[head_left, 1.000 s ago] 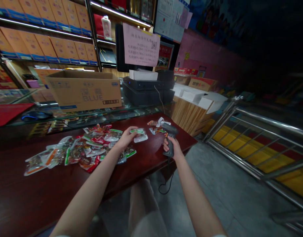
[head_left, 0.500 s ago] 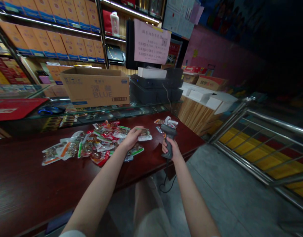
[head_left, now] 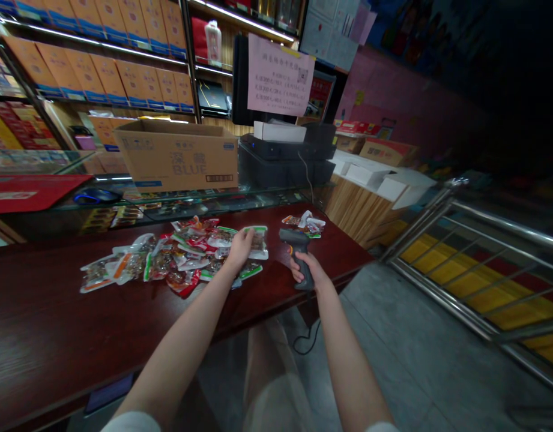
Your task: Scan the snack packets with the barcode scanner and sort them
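My left hand (head_left: pixel 241 247) is closed on a clear snack packet (head_left: pixel 259 243) with a green edge, at the right end of a pile of packets. Wrapped round the handle of a dark grey barcode scanner (head_left: pixel 298 245) is my right hand (head_left: pixel 310 269); the scanner's head points left, towards that packet. The piled snack packets (head_left: pixel 181 255), clear, red, green and orange, lie spread over the dark red table (head_left: pixel 51 324). Behind the scanner lies a smaller group of packets (head_left: pixel 305 224).
An open cardboard box (head_left: pixel 181 159) stands on the glass counter, beside a black cash drawer (head_left: pixel 285 173) and a monitor with a pink notice (head_left: pixel 278 78). A mouse (head_left: pixel 97 196) lies left. Metal railing (head_left: pixel 483 240) runs along the right. The scanner's cable (head_left: pixel 307 345) hangs below the table edge.
The scanner has turned and shifted left, its head now nearer the held packet. My left hand has moved slightly left, and the packet is tilted up, showing more of its face.
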A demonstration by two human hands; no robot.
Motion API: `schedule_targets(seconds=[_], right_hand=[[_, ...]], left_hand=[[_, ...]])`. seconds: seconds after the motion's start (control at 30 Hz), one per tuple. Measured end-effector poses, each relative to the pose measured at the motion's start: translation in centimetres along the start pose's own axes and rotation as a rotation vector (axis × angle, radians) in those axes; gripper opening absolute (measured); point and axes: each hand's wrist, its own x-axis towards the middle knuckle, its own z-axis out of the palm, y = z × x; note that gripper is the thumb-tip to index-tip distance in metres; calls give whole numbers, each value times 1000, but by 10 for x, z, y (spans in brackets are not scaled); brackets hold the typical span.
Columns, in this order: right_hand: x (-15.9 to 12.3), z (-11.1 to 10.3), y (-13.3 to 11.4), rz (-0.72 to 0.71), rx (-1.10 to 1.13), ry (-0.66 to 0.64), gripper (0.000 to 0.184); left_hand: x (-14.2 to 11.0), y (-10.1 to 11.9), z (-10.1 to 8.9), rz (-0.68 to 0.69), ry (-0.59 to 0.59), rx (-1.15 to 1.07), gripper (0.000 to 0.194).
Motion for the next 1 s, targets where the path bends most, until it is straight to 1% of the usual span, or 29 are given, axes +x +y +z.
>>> schedule_targets(seconds=[0.13,0.27,0.37,0.47,0.6,0.67,0.73,0.8,0.87,0.9,0.93,1.0], right_hand=[[2,1,0,38,-27,-5,29],[2,2,-1,67,-26,-4,30],[2,2,-1,58,-11,-4,29],[3,0,1,56,-12,-14,28],[3,-1,3,50,-14,-3,28],[3,0,2,34,-4,10,28],[1,1,2,19,8,17,30],[-1,2,1,0,22,27,32],[-2,3,0,-33,42,51,33],[-2,4,1,-53,53,67,33],[-3,4,1,-72,64,82,34],[-2,3,2,-95,79,94,33]], left_hand=[[3,-4,0,6,21,26,30],[1,-1,0,2,45,45,31],[-2,3,-1,9,32,105,37],[-4,5,-2,21,7,113,43],[-3,3,0,7,4,107,39],[-3,5,1,-8,29,157,36],[-5,13,-1,42,56,246,30],[-10,27,-8,171,67,356,23],[-16,44,-20,279,94,517,24],[-19,52,-28,276,121,627,29],[-22,60,-37,233,163,748,33],[-26,70,-52,94,206,975,42]])
